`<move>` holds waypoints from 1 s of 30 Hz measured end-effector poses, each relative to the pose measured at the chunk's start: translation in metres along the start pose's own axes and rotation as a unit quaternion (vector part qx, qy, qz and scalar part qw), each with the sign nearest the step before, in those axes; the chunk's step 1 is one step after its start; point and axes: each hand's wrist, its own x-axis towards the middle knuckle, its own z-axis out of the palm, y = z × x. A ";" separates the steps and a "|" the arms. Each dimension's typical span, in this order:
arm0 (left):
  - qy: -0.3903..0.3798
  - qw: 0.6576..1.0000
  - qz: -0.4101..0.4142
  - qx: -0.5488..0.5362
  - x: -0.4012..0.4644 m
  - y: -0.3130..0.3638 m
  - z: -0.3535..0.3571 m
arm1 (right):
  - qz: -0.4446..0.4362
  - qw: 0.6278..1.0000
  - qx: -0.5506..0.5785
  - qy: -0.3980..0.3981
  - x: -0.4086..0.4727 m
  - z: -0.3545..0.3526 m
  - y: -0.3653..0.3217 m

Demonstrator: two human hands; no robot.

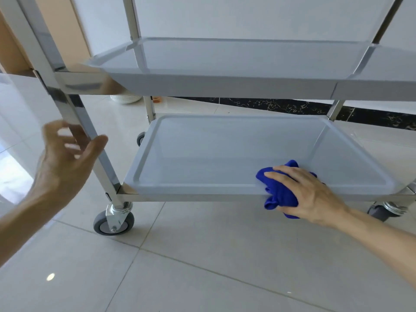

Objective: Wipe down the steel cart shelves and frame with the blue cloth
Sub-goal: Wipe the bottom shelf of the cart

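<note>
A steel cart stands in front of me with a middle shelf (225,64) and a bottom shelf (213,154). My right hand (308,194) grips a bunched blue cloth (279,194) against the front rim of the bottom shelf, toward its right end. My left hand (65,163) hovers beside the cart's front-left post (72,104), fingers spread and relaxed, thumb near the post; whether it touches the steel I cannot tell.
The cart rides on grey caster wheels (113,219) over glossy pale floor tiles (202,266). A stack of white plates (126,99) and a small orange object (156,99) lie on the floor behind the cart. A dark marble skirting (281,106) runs along the wall.
</note>
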 end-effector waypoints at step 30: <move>-0.350 0.905 0.132 0.204 -0.083 0.056 0.151 | 0.164 0.986 -0.017 0.025 -0.071 -0.030 0.141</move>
